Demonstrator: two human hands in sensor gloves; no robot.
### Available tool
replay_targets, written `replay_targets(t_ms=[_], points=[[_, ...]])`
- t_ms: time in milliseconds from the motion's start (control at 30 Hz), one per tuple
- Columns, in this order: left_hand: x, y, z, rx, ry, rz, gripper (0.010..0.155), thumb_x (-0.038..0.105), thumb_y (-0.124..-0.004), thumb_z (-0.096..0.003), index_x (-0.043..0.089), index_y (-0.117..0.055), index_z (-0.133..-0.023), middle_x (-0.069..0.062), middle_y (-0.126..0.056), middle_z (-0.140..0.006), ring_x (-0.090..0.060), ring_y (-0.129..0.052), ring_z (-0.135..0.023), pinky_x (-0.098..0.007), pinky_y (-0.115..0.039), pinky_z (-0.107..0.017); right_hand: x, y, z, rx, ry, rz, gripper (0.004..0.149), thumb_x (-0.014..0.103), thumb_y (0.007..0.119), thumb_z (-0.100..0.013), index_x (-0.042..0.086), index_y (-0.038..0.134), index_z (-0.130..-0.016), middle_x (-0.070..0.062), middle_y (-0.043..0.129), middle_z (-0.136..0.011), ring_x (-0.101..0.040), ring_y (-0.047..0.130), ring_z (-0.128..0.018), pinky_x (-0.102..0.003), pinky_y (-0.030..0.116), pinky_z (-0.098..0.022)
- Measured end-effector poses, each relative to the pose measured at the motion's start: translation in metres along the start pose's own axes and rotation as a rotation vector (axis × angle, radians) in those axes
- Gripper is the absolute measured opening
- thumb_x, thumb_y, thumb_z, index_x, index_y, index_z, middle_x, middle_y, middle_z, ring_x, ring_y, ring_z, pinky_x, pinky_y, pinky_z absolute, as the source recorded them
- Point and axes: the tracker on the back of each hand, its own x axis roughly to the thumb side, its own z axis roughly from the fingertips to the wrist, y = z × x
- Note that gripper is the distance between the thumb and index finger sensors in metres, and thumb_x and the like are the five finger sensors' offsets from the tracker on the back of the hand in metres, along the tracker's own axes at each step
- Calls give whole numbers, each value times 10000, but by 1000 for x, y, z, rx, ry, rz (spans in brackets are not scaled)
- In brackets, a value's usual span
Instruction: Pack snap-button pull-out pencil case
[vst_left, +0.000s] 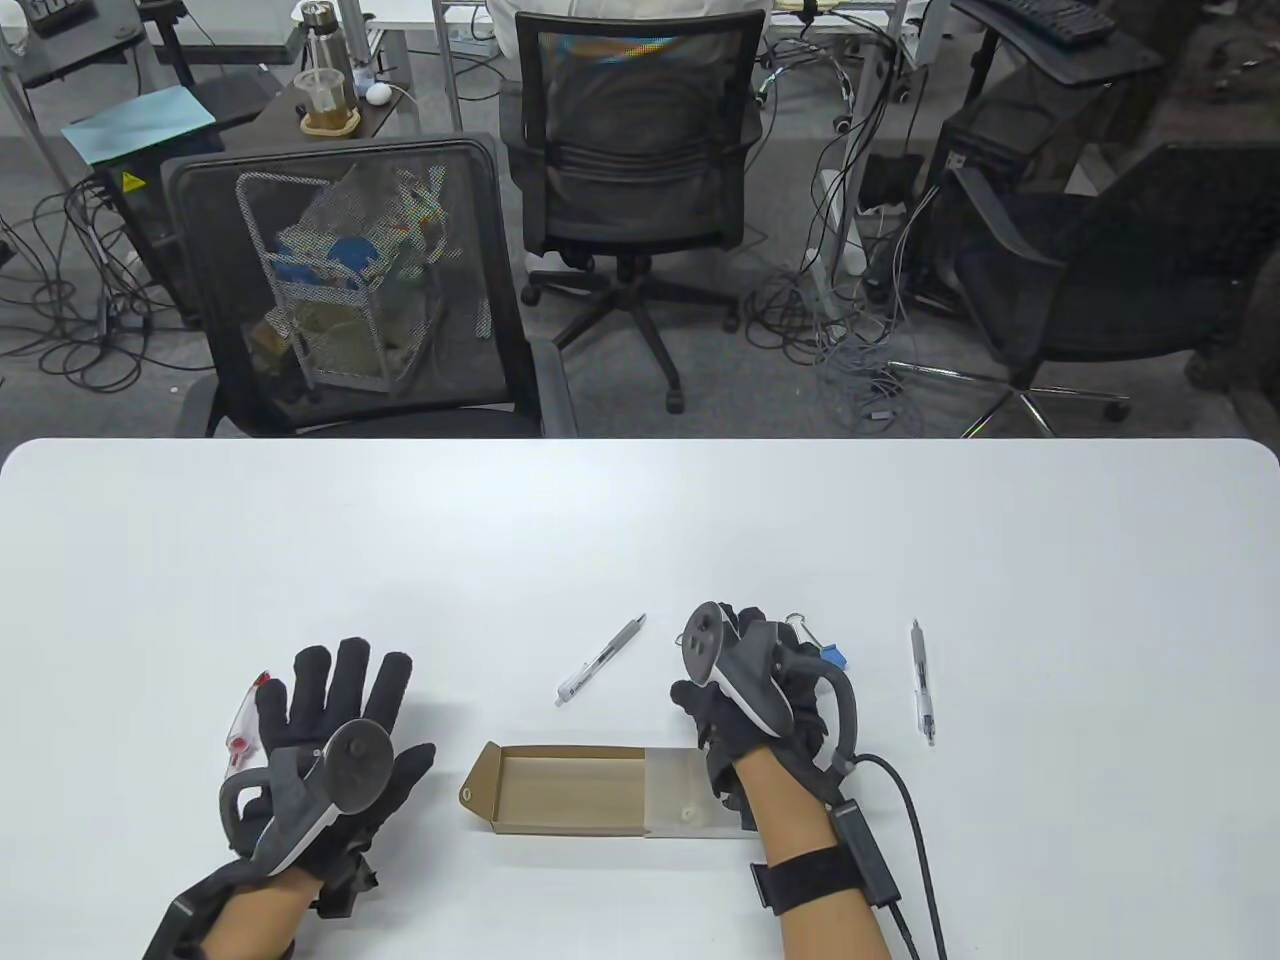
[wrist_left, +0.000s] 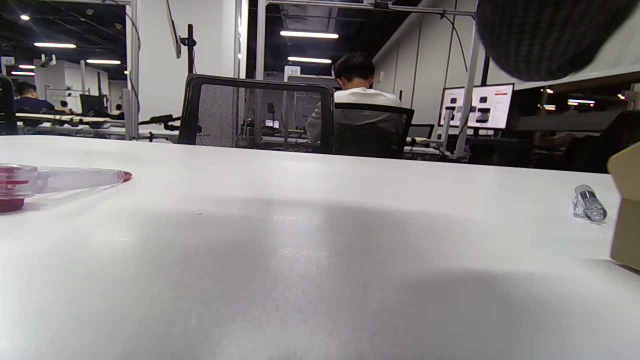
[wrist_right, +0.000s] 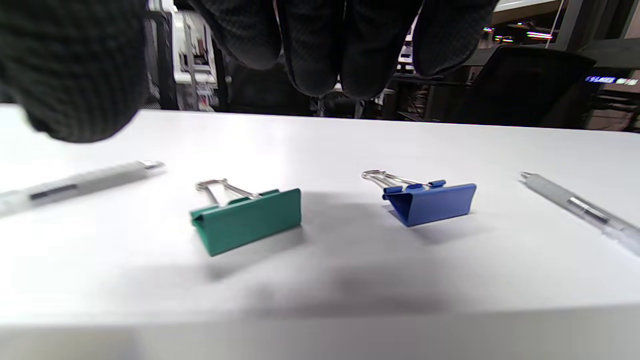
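Case: the pencil case (vst_left: 590, 790) lay at 6 o'clock on the table (vst_left: 640, 520), kraft tray pulled out to the left of its clear sleeve, tray bare inside.
Left hand: your left hand (vst_left: 340, 740) rested flat at 8 o'clock, fingers spread and holding nothing; a clear red-tipped item (vst_left: 243, 722) lay partly under its outer edge.
Right hand: your right hand (vst_left: 745, 690) hovered at 5 o'clock, above the sleeve end. The wrist view showed its fingers (wrist_right: 320, 45) hanging apart over two binder clips, touching neither.
Clips: green clip (wrist_right: 247, 217) and blue clip (wrist_right: 425, 200) sat side by side, wire handles folded back, just past your fingertips.
Pens: one pen (vst_left: 601, 660) lay at 12 o'clock of the tray, another pen (vst_left: 923, 680) well out at 3 o'clock.
Step, as I judged it: picking up a clip to load the tray.
Advice: you did best to pinch one clip across its painted body, not the wire loops, which swing. Your left hand could steady the tray, since a light card box slides easily.
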Motion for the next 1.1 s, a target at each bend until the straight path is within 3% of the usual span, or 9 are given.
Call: replay_targets(t_ms=[333,867,1100], points=[[-1,0,0,-4,-6,-3,928,704,-767,-325,538,-287,-1102,126,-197,-1247,-290,-133,-1214,-637,-135,-848,26,17,-26,171,79,152,796,666,856,-311,367,643,-1017,50,739,-1100,-270,770,-978,-526,615,-757],[-2,-2,1,1,-10,-1,927,702,-769,-327,536,-290,-1103,128,-201,-1246,-290,-137,-1213,-639,-136,-847,27,24,-26,159,92,188,693,600,857,-335,344,719,-964,83,845,-992,-231,853,-882,-496,667,-721],[-3,-1,1,1,-9,5,928,701,-769,-327,535,-289,-1103,129,-200,-1246,-289,-135,-1213,-638,-134,-847,20,13,-16,65,11,139,678,582,807,-363,346,681,-985,87,794,-1024,-242,812,-912,-502,645,-734]])
